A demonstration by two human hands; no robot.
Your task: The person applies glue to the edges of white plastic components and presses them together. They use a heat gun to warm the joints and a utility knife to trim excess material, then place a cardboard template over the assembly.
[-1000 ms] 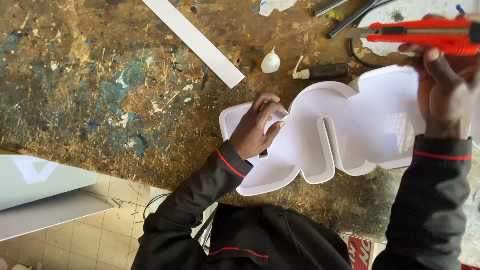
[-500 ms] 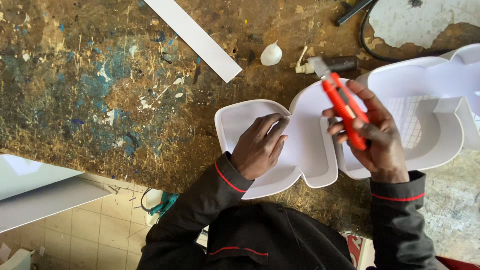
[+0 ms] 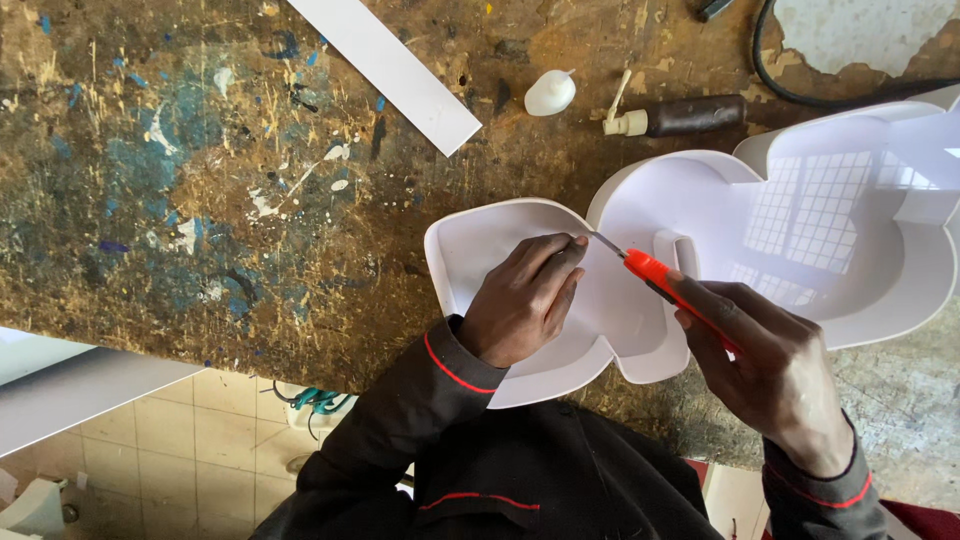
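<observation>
Ok: left hand [image 3: 522,300] pressed flat inside white shell [image 3: 480,250] on bench [image 3: 200,200], gripping nothing; right hand [image 3: 775,375] closed on red knife [image 3: 655,272] (blade tip by left fingertips).

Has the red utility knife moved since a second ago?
Yes. The red utility knife came down from beside the dark bottle into the white tray, blade near the left hand.

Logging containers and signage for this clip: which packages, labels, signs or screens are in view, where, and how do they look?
White sign-letter shell: on the bench under both hands, curvy, tray-like, glossy white.
Small glue bottle: top centre, lying down, white, rounded.
Dark tube: right of it, lying down, brown with a cream nozzle.
No labels or screens visible.
</observation>
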